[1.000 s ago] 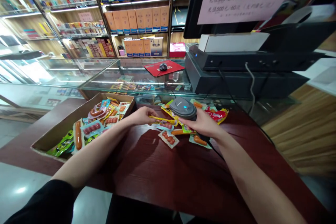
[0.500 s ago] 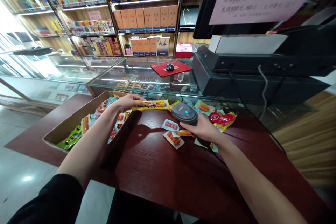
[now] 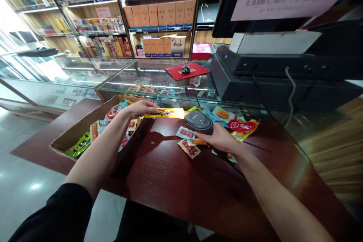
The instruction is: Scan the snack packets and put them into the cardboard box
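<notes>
My left hand (image 3: 141, 109) pinches one end of a long yellow snack packet (image 3: 172, 113) and stretches it out level above the table. Closed around the handle of a dark grey barcode scanner (image 3: 197, 121) is my right hand (image 3: 217, 136); the scanner's head points left at the packet's far end. Beneath and beside the scanner lie small sausage packs, among them a blue-edged one (image 3: 185, 132) and a pale one (image 3: 189, 148). A red and yellow packet (image 3: 243, 125) rests to the right of my right hand.
An open cardboard box (image 3: 64, 149) of packaged snacks stands on the dark red table (image 3: 159, 181) at left. Behind runs a glass display counter (image 3: 119, 79) bearing a red mouse pad (image 3: 177, 70). Black till equipment (image 3: 241, 87) and a monitor occupy the right; a cable trails from the scanner.
Both hands keep nearly the same place and hold the same things. The packet looks brighter now, and the blue light on top of the scanner no longer shows. The view has shifted slightly.
</notes>
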### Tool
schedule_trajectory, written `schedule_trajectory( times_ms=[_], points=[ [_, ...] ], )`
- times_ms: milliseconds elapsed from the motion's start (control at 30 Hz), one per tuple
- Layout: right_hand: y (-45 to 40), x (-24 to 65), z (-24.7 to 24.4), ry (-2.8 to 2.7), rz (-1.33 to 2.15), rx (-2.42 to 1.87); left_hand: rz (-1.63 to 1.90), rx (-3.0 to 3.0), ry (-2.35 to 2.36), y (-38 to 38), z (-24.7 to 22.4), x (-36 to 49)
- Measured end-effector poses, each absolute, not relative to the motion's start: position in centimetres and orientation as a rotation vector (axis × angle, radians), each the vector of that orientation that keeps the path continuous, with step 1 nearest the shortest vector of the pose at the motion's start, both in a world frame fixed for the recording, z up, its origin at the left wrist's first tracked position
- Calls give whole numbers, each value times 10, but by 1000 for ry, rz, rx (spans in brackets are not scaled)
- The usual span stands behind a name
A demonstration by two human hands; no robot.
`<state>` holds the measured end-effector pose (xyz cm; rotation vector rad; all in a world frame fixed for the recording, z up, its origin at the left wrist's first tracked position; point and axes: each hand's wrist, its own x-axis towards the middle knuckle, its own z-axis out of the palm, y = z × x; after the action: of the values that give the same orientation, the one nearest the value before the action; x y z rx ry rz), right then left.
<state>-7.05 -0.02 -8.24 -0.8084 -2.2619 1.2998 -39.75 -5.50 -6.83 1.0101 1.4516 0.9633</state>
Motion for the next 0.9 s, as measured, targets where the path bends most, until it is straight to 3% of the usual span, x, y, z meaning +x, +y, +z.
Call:
schedule_trajectory(
  times_ms=[400,767,900],
  points=[
    [-7,-71,-80,-2297,1355,-805,1128,977,1455,-64,-56,-404],
    [-7,-72,-76,-2353,1304,-852,1275,848,1939,-211,2,-494],
    [4,-65,-81,-2378,1278,-826,1281,947,1999,-225,6,-500]
  ],
)
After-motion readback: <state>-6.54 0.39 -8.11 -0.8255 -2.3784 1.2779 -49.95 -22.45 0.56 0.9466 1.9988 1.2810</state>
